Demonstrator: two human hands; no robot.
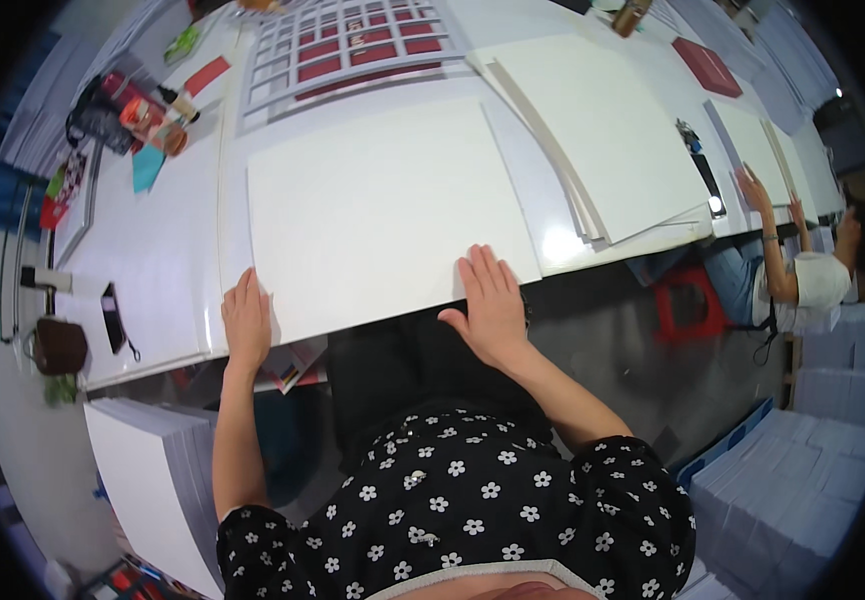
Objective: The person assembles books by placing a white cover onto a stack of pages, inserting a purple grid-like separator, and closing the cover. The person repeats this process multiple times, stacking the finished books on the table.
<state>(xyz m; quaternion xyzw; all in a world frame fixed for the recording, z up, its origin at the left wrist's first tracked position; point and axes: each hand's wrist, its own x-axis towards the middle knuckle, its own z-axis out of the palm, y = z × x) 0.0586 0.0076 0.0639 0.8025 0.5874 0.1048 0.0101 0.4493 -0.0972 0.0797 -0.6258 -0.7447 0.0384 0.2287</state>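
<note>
A large white board [383, 200] lies flat on the white table in front of me, its near edge along the table's front. My left hand [247, 318] rests at its near left corner, fingers stretched out along the side edge. Near the right corner, my right hand [493, 305] lies flat on the board, fingers straight and thumb apart. Neither hand grips anything. To the right is a stack of white sheets [603, 140], slightly fanned at its left side. Beyond the board sits a white grid frame [353, 45] with dark red panels showing through.
A phone [113, 318], a brown pouch [59, 346] and several bottles [143, 115] stand at the left. At the right, a co-worker [803, 270] has hands on another board, near a red stool [691, 305]. Paper stacks [783, 490] rise at the lower right.
</note>
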